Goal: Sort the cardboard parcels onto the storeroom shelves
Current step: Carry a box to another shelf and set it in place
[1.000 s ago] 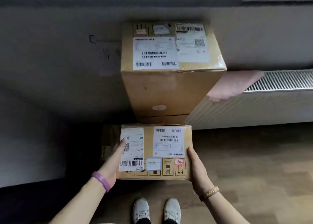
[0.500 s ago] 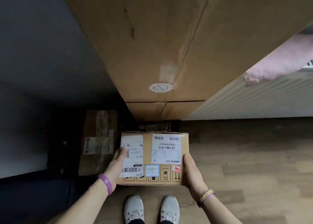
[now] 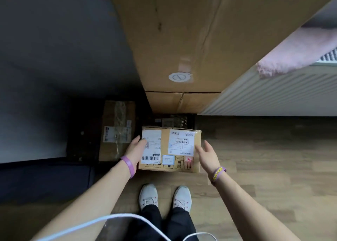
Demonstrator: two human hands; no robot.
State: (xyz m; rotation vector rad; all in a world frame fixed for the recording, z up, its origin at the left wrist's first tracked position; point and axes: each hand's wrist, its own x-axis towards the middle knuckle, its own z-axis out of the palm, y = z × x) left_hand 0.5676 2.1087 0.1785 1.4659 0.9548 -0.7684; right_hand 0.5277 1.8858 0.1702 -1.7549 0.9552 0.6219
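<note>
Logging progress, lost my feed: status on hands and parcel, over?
Left hand touching small parcel, right hand open, just off it. Parcel low by floor. Big carton looming directly above.

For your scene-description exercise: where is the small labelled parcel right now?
In the head view, the small labelled parcel lies centre frame between the left hand and right hand, just ahead of the white shoes.

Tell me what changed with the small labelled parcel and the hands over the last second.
The small parcel went down in front of the shoes. The right hand has let go and come off its side, fingers open; the left hand still touches the left edge. The tall box and flat parcel stayed put.
</note>
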